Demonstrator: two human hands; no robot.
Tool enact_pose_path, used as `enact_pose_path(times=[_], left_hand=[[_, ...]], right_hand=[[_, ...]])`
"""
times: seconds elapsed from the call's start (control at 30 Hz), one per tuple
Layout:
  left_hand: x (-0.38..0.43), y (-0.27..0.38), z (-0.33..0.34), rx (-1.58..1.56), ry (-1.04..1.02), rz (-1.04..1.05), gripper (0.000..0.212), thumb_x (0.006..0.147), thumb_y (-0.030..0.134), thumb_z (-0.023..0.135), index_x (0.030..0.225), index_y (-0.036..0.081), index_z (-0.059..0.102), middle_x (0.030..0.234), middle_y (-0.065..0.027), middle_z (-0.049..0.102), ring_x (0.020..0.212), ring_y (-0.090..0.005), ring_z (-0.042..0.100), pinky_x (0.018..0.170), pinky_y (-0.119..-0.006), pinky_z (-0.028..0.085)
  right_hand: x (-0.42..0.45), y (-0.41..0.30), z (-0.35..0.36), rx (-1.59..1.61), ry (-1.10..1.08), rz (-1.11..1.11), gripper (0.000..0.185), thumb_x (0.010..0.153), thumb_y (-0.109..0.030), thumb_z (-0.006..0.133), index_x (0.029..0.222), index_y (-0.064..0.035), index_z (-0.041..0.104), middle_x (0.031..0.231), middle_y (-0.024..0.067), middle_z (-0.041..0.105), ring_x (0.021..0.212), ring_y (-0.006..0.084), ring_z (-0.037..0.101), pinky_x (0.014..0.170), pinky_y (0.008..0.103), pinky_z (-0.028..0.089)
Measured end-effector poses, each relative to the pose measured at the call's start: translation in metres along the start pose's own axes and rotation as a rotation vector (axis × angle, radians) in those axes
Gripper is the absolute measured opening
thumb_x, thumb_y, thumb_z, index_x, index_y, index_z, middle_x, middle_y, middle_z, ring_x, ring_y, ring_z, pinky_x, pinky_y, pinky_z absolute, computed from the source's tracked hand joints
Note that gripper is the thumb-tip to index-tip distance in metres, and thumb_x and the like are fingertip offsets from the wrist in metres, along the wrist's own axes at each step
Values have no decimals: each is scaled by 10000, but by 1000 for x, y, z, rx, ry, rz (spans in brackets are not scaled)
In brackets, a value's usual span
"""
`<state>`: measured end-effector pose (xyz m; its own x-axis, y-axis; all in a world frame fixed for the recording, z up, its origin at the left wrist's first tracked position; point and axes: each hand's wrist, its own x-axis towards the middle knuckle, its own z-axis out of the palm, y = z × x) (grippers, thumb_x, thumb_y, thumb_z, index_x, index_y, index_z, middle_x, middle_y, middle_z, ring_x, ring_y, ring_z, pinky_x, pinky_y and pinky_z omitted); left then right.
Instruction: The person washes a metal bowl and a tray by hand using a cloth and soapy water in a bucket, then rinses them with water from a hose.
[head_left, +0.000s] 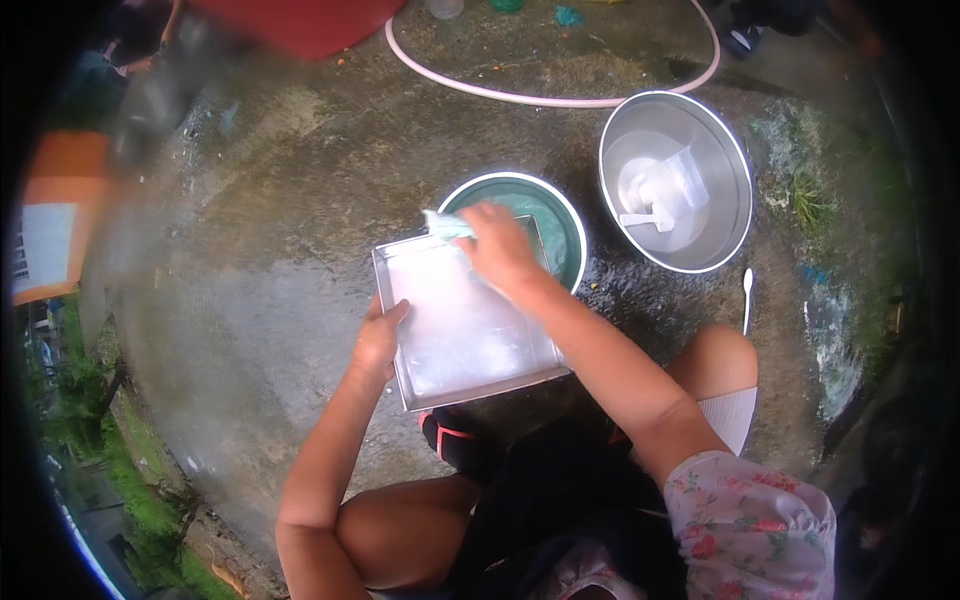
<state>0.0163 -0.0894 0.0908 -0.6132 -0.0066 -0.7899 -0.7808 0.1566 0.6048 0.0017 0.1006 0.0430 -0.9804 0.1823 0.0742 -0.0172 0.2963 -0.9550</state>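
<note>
A shallow rectangular metal baking pan (465, 322) is tilted in front of me, its inside facing up. My left hand (379, 337) grips its left wall, thumb over the rim. With my right hand (499, 244) I hold a pale, crumpled cloth or sponge (448, 225) against the pan's far edge. Behind the pan stands a round basin of greenish water (559, 225), partly hidden by the pan and my right hand.
A large metal pot (720, 232) at right holds whitish utensils and a clear plastic container (686, 176). Beside it lies a white spoon (748, 289) on wet concrete. A pink hose (487, 91) curves behind. Orange material (71, 172) is at far left, and a red object (307, 22) at the top.
</note>
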Motion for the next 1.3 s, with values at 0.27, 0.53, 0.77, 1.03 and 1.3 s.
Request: enact_pose_path(times=[0.27,0.53,0.77,1.03,1.3], left_hand=[[9,1,6,223,3,240,679,682,-53,385,1329,44,201,1186,-152,440,1003,-192,479,840,-258,387],[16,16,3,197,-89,416,669,676,-88,344,1324,25,218,1242,-131,409,1102,-188,430,904,-236,333],[-8,26,28,157,-67,269,675,674,-107,344,1324,25,218,1232,-123,414,1093,-174,426,898,-226,326],[-56,37,9,465,138,542,652,707,-90,367,1327,37,209,1290,-137,350,1124,-220,404,919,-277,334],[-156,83,14,357,203,444,658,736,-31,440,1339,80,202,1199,-152,428,1048,-221,456,850,-300,376]], right_hand=[[5,-25,46,-476,120,-220,175,692,-136,597,825,-27,570,872,111,510,819,288,471,719,391,404],[11,-8,9,-478,294,68,216,671,-99,604,881,-51,615,859,126,498,781,296,454,706,397,379],[12,-34,11,-494,208,-1,202,682,-138,611,869,-61,617,826,113,484,793,279,474,692,372,407],[-7,-10,-35,-152,476,349,182,736,-131,586,883,-25,593,860,110,547,726,223,536,664,307,431],[-1,-160,-33,-111,359,375,173,733,-84,592,888,-12,563,770,78,543,650,141,525,582,264,428]])
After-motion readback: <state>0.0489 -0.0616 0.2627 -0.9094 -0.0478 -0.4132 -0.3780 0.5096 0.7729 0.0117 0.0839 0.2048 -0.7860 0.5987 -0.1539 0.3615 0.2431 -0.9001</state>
